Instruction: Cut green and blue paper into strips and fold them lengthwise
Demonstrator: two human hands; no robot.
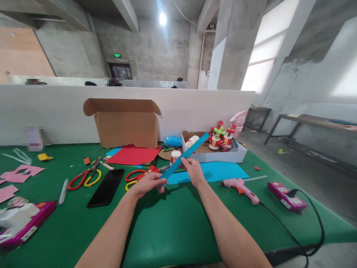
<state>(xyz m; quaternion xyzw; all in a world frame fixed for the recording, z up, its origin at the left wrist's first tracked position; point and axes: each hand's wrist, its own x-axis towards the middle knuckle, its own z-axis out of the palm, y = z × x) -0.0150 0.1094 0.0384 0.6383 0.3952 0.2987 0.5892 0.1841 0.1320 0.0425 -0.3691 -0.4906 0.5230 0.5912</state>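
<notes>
**Two hands on one blue strip**

Both hands hold a blue paper strip [185,154] in the air above the middle of the bench [173,223]. The strip slants up and away to the right. The left hand [147,184] is closed around its lower end, and the right hand [193,171] pinches it farther up between thumb and fingers. A blue paper sheet [223,171] lies flat just beyond the hands, and red-handled scissors [134,175] lie beside the left hand. A black phone [106,187] rests further left. A pink glue gun [241,186] lies toward the right edge. An open cardboard box [125,124] stands at the far edge.
</notes>
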